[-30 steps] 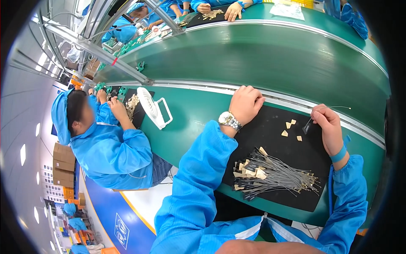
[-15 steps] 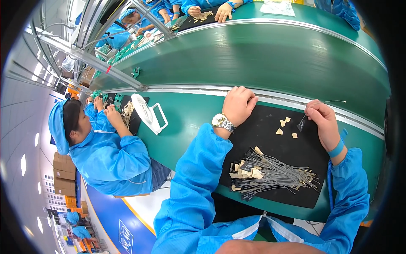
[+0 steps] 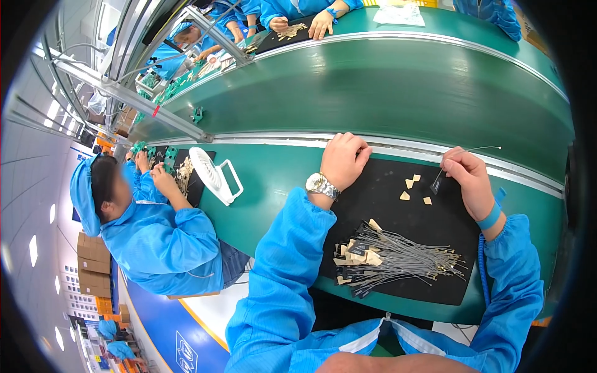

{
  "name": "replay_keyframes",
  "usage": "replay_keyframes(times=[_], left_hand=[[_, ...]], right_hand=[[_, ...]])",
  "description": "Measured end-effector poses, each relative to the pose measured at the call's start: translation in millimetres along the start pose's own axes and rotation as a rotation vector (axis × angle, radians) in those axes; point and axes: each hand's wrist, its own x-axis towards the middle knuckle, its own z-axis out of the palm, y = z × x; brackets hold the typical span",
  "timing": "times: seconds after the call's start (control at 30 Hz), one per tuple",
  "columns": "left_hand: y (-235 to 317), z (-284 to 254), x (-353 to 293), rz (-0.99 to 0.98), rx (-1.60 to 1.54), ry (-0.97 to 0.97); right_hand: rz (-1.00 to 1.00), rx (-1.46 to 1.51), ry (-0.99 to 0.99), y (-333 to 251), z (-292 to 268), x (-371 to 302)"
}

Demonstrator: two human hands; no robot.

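My right hand [image 3: 467, 177] pinches a thin grey cable [image 3: 477, 148] between thumb and fingers. From below the pinch hangs the cable's small flat black tab [image 3: 436, 184], and its other end sticks out to the right over the metal rail. My left hand [image 3: 346, 160], with a watch on its wrist, lies curled at the mat's far left corner by the rail. Whatever its fingers may hold is hidden. Between my forearms, a bundle of similar cables [image 3: 410, 255] lies on the black mat [image 3: 373, 199]. Several small cream-coloured pieces [image 3: 405, 195] lie near my right hand.
Beyond the metal rail [image 3: 398, 149] runs a green conveyor belt [image 3: 373, 87]. A white fan [image 3: 214, 177] stands left of my mat. Farther left a co-worker in blue [image 3: 161, 236] handles small parts. Across the belt other people's hands [image 3: 321, 23] work. A blue coiled cord [image 3: 482, 267] runs beside my right forearm.
The whole view has shifted slightly to the left. My right hand still pinches the cable, its black tab now tilted a little differently. My left hand stays curled by the rail.
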Motion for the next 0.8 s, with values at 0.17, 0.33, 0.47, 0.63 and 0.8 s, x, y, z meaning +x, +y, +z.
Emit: replay_keyframes(times=[0.17, 0.33, 0.47, 0.63, 0.8], left_hand=[[0.8, -1.2, -0.1, -0.012, -0.007, -0.009], [0.1, -1.3, 0.1, -0.022, -0.024, -0.013], [0.2, -1.6, -0.3, -0.025, -0.028, -0.02], [-0.5, -2.2, -0.2, -0.022, -0.029, -0.026], [-1.4, -2.0, 0.5, -0.022, -0.031, -0.024]], right_hand=[[-0.002, 0.012, -0.005, 1.9, -1.2, 0.0], [-0.006, 0.011, 0.002, 1.0, -1.5, -0.9], [-0.019, 0.001, -0.007, 2.4, -2.4, -0.7], [-0.018, 0.001, -0.004, 1.2, -1.2, -1.4], [-0.015, 0.002, 0.0, 0.6, -1.0, -0.7]])
